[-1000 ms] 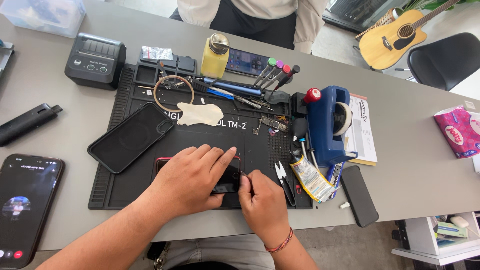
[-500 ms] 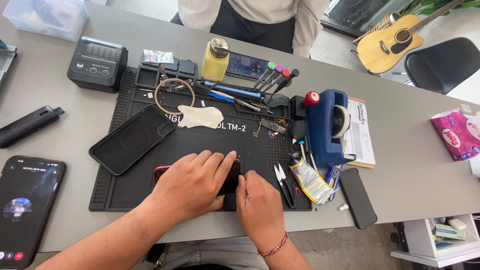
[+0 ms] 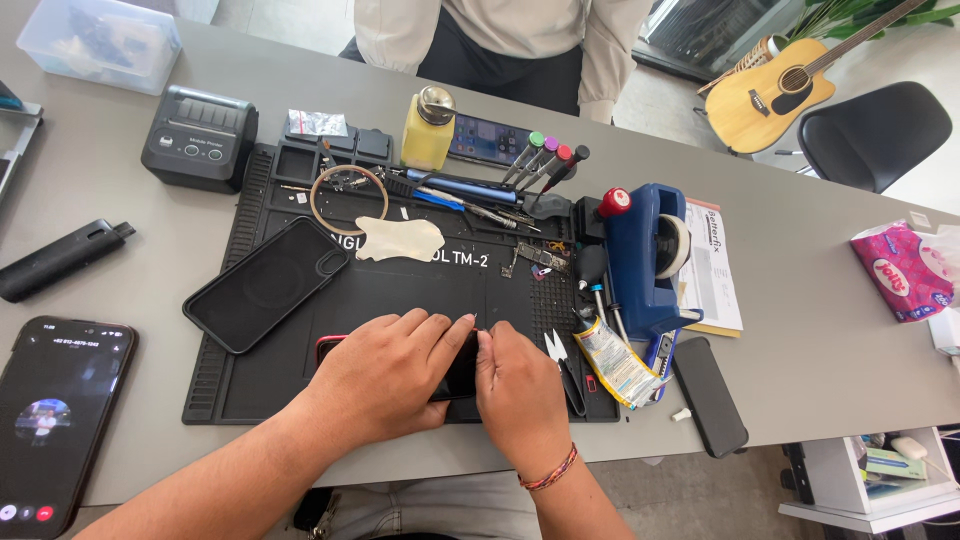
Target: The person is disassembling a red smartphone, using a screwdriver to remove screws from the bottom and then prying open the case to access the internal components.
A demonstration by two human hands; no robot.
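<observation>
Left hand (image 3: 385, 375) lies flat over a red-edged phone (image 3: 455, 368) at the near edge of the black work mat (image 3: 300, 400), fingers together, pressing it down. Right hand (image 3: 520, 390) sits at the phone's right end, fingertips pinched on something thin; can't tell what. Phone mostly hidden under both hands. Tweezers (image 3: 562, 365) lie just beside the right hand. Black phone case (image 3: 265, 283) is to the upper left, clear of the hands. Blue tape dispenser (image 3: 645, 255) crowds the mat's right edge. Bare mat shows between case and hands.
</observation>
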